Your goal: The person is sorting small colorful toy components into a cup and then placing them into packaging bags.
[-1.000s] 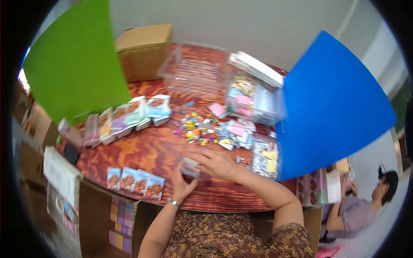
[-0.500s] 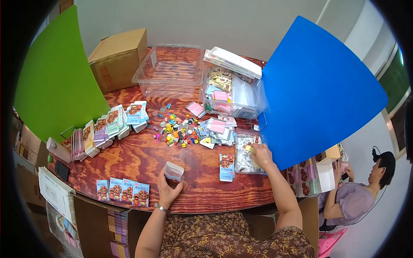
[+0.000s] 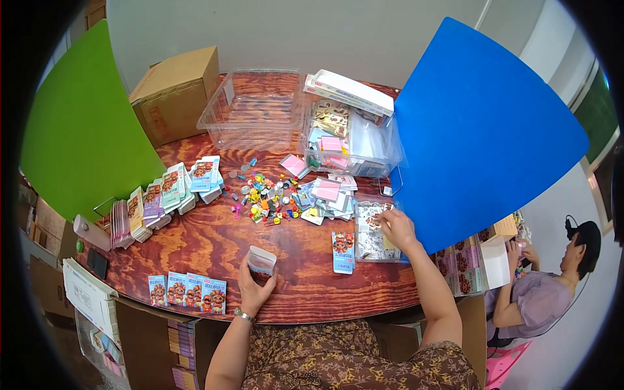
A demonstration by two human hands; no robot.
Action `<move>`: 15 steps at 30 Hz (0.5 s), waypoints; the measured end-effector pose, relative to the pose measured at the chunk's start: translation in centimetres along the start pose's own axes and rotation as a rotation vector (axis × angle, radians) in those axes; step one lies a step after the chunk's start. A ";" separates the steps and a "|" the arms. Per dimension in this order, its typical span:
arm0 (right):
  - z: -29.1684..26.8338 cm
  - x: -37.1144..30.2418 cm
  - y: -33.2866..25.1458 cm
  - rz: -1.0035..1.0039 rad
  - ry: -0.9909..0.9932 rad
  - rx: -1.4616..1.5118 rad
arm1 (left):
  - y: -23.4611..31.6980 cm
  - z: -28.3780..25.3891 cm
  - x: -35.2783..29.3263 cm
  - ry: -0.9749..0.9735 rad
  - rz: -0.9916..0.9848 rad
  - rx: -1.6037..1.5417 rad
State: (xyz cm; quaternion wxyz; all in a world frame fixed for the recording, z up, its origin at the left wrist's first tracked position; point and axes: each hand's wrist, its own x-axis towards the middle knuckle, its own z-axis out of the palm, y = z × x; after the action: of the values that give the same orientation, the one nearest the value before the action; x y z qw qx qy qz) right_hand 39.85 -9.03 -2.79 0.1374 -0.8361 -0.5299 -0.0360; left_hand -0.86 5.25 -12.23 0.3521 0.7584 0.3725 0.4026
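Observation:
Upright in my left hand (image 3: pixel 255 290) is a small carton (image 3: pixel 262 260), its top open and its pale inside showing. The fingers and thumb wrap round its sides, just above the table's near edge. My right hand (image 3: pixel 398 229) reaches into a shallow clear tray (image 3: pixel 379 260) on the right. Its fingers are bent together over silver-white packets (image 3: pixel 371 244); whatever is between the fingertips is hidden. A blue printed carton (image 3: pixel 343 252) lies flat just left of that tray. Several more blue cartons (image 3: pixel 195 293) lie in an overlapping row at the front left.
Small colourful toys (image 3: pixel 266 198) and loose cards (image 3: pixel 330 195) cover the table's middle. Behind stand an empty clear bin (image 3: pixel 250 135), a filled clear bin (image 3: pixel 354 166) and a cardboard box (image 3: pixel 175 97). Green (image 3: pixel 84 123) and blue (image 3: pixel 481 130) panels flank the table. A co-worker (image 3: pixel 536 299) sits at right.
My right hand has shifted slightly up and right within the tray, its fingers now over the packets near the tray's far side. My left hand still holds the carton in nearly the same spot.

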 end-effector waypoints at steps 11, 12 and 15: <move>3.7 3.1 -1.6 0.008 -0.458 -0.128 | 0.4 0.1 0.1 -0.005 -0.016 -0.014; 3.8 3.1 -1.7 0.006 -0.458 -0.128 | 0.4 0.0 0.1 -0.001 -0.008 -0.002; 4.1 3.2 -1.6 0.072 -0.429 -0.070 | 0.3 0.0 0.1 0.004 -0.004 0.008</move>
State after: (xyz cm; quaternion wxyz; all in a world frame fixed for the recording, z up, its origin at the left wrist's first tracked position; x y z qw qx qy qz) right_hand 39.41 -4.47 -5.79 -0.0066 -0.8473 -0.5151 0.1295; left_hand -0.69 5.16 -11.92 0.3491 0.7582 0.3765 0.4018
